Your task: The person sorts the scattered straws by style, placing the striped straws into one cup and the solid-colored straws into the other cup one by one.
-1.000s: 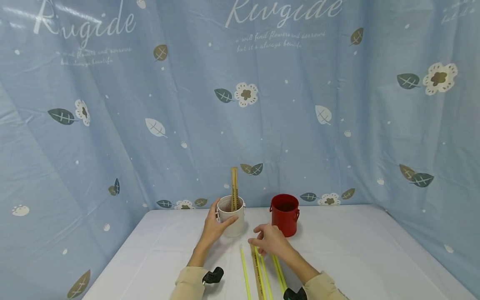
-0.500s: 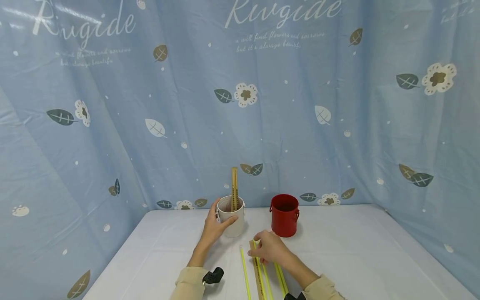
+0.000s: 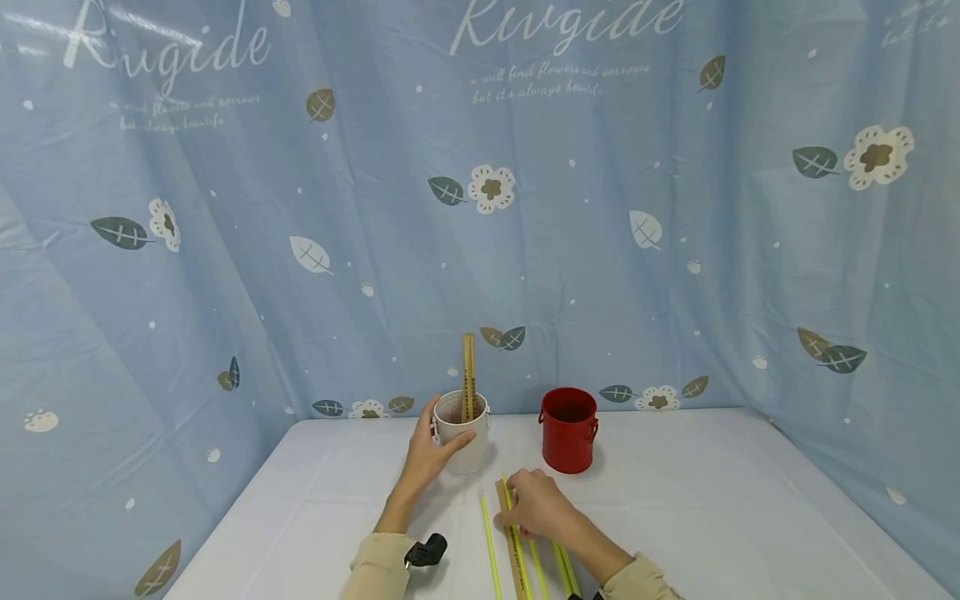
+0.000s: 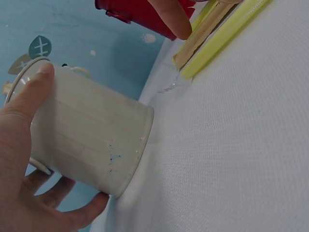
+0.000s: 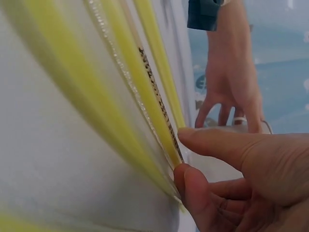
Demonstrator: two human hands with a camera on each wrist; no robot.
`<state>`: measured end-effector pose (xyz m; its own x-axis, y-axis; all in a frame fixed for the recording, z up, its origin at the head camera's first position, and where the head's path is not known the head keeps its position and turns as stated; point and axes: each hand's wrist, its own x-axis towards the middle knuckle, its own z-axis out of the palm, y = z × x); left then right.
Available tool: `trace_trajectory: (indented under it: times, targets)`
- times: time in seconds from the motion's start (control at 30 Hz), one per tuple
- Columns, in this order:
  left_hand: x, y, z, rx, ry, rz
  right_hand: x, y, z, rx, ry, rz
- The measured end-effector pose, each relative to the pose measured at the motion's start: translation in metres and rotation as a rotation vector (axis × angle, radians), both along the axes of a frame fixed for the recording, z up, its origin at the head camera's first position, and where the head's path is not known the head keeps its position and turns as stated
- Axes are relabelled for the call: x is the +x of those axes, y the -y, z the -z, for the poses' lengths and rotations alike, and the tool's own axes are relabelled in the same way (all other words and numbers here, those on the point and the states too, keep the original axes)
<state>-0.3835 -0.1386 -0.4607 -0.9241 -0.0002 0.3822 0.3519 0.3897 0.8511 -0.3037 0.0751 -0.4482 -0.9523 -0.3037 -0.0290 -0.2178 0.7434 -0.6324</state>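
Note:
My left hand (image 3: pixel 429 454) holds the off-white pail (image 4: pixel 91 125), its thumb along the outside near the rim and the other fingers on the far side. Two brown flat strips (image 3: pixel 468 379) with black markings stand upright in the pail. On the table, my right hand (image 3: pixel 542 504) has its thumb and index finger about a ruler-like brown strip (image 3: pixel 513 546) and the yellow stick (image 5: pixel 145 72) lying against it, pinching at their far end. Other yellow sticks (image 3: pixel 490 546) lie to either side. Its remaining fingers are curled under the palm.
A red pail (image 3: pixel 570 437) with side handles stands to the right of the off-white one. The white-covered table (image 3: pixel 712 500) meets a blue patterned curtain (image 3: pixel 555 250) at the back and sides.
My right hand has come down and nearer to me, closing its thumb and fingers on the brown strip's far end. The strip's end has shifted slightly left. My left hand stays on the pail.

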Motion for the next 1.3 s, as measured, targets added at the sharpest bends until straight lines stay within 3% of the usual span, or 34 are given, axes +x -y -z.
trace_trajectory:
  times: [0.13,0.73,0.97,1.3]
  targets:
    - [-0.0002,0.0001,0.0001,0.008,0.003,0.0,0.0014,0.0022,0.0014,0.01,-0.026,0.003]
    - [-0.0023,-0.0005,-0.0003,-0.012,-0.013,-0.007,0.006,0.0059,-0.0039,0.0,0.012,0.047]
    - [-0.0016,-0.0004,-0.0006,0.0,-0.007,-0.002,0.0063,0.006,-0.0041,0.003,-0.033,0.016]
    - [-0.0009,0.0002,0.0006,0.007,0.011,-0.007,0.0063,0.0028,-0.0069,-0.073,0.017,-0.003]
